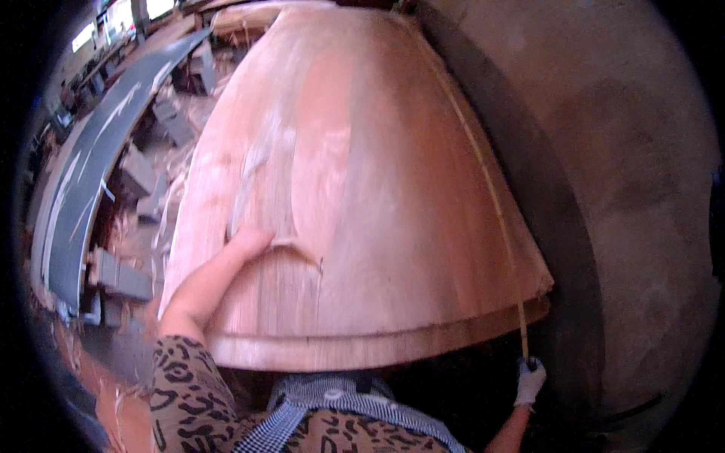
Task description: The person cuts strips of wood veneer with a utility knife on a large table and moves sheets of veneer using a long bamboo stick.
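A large thin sheet of reddish wood veneer point(362, 166) lies on top of a stack of the same sheets point(377, 351) in front of me. My left hand point(215, 275), bare, lies on the near left part of the top sheet; its fingertips seem tucked at a curved lip or tear point(298, 253) in the sheet. My right hand point(530, 381), in a white glove, is below the stack's near right corner. It pinches the end of a thin yellow strip point(491, 196) that runs along the sheet's right edge. The picture is blurred.
A grey concrete wall point(627, 189) stands close on the right. To the left runs a long dark grey conveyor belt point(91, 166), with veneer scraps and grey blocks point(143, 174) on the floor beside it. Bright windows point(113, 19) show far back left.
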